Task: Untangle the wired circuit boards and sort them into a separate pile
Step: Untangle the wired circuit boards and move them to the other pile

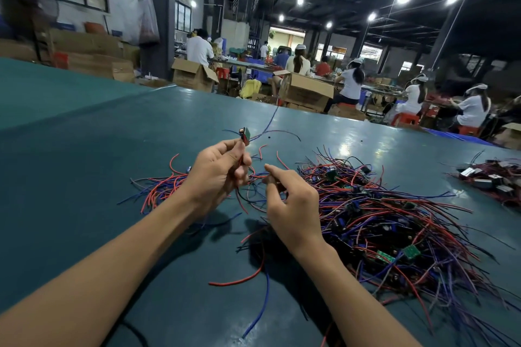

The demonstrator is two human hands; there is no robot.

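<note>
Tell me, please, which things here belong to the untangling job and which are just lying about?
Job: small green circuit board, gripped in the left hand; large tangled heap of red and blue wired boards; smaller pile of red and blue wires.
Lying about: brown cardboard boxes; dark heap of boxy parts.

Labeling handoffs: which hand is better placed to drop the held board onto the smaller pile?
Probably the left hand: it grips the board, and the smaller pile lies on its side.

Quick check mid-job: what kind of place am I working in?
Likely a factory assembly hall: rows of seated workers, open cardboard cartons, and a big tangle of wired circuit boards on the green table.
</note>
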